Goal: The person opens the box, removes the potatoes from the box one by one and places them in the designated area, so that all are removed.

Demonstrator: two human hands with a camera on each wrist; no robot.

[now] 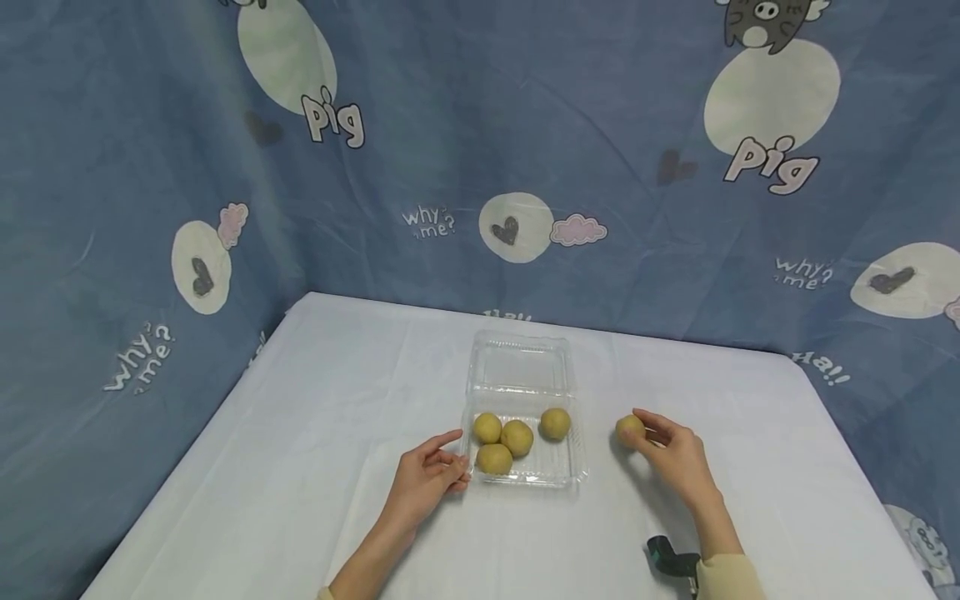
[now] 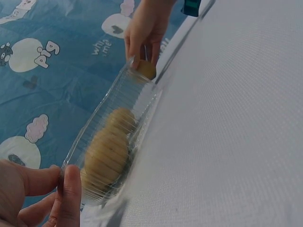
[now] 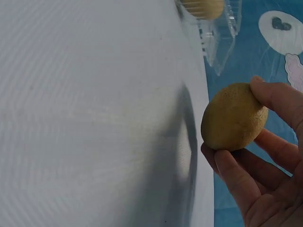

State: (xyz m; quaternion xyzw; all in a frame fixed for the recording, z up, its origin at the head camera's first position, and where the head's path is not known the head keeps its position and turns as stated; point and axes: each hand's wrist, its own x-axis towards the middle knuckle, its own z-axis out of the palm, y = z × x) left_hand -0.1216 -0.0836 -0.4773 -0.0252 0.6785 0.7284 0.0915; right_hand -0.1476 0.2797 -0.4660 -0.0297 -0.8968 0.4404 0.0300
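My right hand (image 1: 671, 457) pinches a yellow-brown potato (image 3: 232, 117) between thumb and fingertips, to the right of the clear plastic box (image 1: 553, 475). The box lies with its hinged lid (image 1: 522, 362) folded back, away from me. Inside sit several more potatoes (image 1: 517, 437): a cluster fills the left part and a single potato (image 1: 555, 423) lies at the right. At the box's left wall, my left hand (image 1: 427, 479) grips the rim between thumb and fingers, as the left wrist view shows. Through the ribbed wall the potatoes (image 2: 106, 153) appear blurred.
A white cloth (image 1: 300, 467) covers the table. Behind and to the left hangs a blue printed curtain (image 1: 420, 150), close to the table's far edge. A dark device (image 1: 671, 560) is at the right wrist, by the pale yellow sleeve (image 1: 727, 577).
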